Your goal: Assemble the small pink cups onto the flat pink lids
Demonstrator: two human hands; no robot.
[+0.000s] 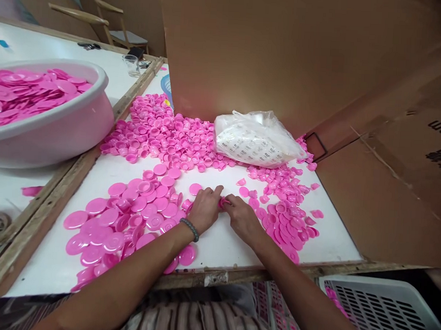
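Note:
My two hands meet over the white tabletop (219,248), with a small pink plastic piece (223,202) between their fingertips. Curled fingers of my left hand (205,208), with a beaded bracelet (189,229) at the wrist, close on the piece from one side. From the other side my right hand (242,218) pinches it; the fingers partly hide its shape. Pink toy saucers (154,222) and some cups lie heaped beside my left forearm. Another group of overlapping pink saucers (282,227) spreads to the right of my right hand.
Small pink toy cups (178,133) cover the table's back, around a filled plastic bag (259,140). Tall cardboard (241,53) walls the back and right. A large basin (44,141) of pink discs stands left. Below the right edge is a slotted grey basket (383,301).

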